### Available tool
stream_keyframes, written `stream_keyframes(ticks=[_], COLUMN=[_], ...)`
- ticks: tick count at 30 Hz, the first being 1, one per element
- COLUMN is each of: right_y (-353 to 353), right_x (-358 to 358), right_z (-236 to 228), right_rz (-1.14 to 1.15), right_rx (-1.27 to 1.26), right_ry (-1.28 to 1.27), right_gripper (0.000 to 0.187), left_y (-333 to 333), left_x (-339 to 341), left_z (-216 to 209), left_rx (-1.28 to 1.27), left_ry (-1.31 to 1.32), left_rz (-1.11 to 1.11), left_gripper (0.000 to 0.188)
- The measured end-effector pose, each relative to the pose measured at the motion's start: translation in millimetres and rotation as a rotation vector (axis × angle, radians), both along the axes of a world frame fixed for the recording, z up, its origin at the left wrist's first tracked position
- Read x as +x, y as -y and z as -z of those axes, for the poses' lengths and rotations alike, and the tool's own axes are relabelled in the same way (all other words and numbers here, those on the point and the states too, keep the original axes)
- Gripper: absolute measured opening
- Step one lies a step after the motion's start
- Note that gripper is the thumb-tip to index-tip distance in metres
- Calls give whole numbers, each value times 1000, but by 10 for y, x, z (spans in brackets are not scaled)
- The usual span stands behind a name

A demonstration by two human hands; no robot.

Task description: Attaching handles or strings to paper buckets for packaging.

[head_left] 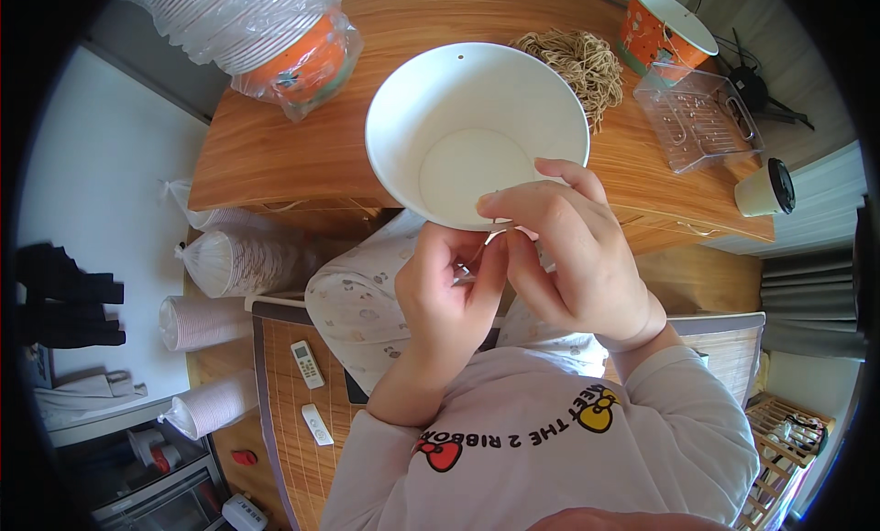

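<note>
A white paper bowl [477, 119] is held up over the near edge of the wooden table [302, 155], its open side facing me, with a small hole near its far rim. My right hand [573, 256] pinches the bowl's near rim between thumb and fingers. My left hand [449, 288] is closed just below the rim, fingertips against those of the right hand, apparently pinching a thin string that is barely visible. A heap of tan string [579, 64] lies on the table behind the bowl.
A bagged stack of orange-and-white bowls [266, 36] lies at the table's far left. An orange bowl [665, 32], a clear plastic tray [701, 119] and a lidded cup [765, 190] sit at the right. Bagged cup stacks [229, 261] and two remotes [307, 364] lie on the floor.
</note>
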State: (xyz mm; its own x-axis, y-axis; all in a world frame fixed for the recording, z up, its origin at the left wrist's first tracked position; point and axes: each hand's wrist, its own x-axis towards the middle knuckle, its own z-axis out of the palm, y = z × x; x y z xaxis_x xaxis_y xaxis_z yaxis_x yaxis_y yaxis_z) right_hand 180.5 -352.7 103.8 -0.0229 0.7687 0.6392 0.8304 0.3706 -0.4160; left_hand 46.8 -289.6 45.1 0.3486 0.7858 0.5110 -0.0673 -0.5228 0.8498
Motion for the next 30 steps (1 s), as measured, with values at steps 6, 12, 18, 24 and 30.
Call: stream_keyframes(ticks=[6, 12, 18, 24, 30], right_y=[96, 164, 169, 158, 173], right_x=[36, -82, -116, -163, -235], right_z=[179, 747, 914, 960, 1035], right_rz=[-10, -225, -235, 29, -54], right_rx=[246, 489, 395, 369, 197], right_ry=[-32, -76, -163, -346, -554], right_gripper=[34, 13, 20, 32, 39], left_y=[17, -70, -87, -116, -117], left_x=[-121, -170, -179, -191, -182], left_z=[-22, -61, -117, -75, -34], left_rx=[-31, -378, -425, -424, -427], left_ry=[107, 329, 199, 149, 133], left_rz=[232, 624, 523, 529, 547], left_gripper=[12, 21, 24, 13, 12])
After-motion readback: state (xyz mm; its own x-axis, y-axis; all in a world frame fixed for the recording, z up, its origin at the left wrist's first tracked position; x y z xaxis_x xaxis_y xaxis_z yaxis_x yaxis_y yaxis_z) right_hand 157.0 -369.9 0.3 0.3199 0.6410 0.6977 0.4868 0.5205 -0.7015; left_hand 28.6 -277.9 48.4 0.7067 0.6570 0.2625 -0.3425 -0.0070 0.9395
